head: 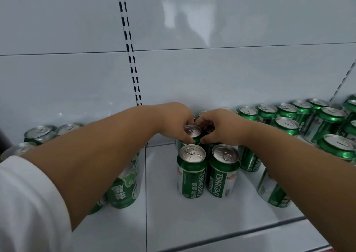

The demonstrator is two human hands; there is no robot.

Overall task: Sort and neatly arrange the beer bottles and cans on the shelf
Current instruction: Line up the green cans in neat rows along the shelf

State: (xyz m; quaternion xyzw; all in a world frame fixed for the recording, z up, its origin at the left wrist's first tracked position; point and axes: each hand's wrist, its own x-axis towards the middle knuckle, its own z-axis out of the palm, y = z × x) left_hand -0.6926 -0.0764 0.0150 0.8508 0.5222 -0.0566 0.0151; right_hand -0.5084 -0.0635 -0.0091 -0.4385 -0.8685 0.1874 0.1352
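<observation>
Green Tsingtao beer cans stand on a white shelf (192,222). Two cans stand side by side at the front: one on the left (191,171) and one on the right (223,171). Behind them my left hand (173,120) grips the top rim of a can in the second row (192,131), fingers curled over it. My right hand (221,126) curls over a neighbouring can that it mostly hides; only a dark bit of its top shows.
Several green cans (289,125) fill the right side of the shelf along the back wall. More cans of another green design (125,190) stand at the left under my forearm. A slotted upright (131,59) runs up the back panel.
</observation>
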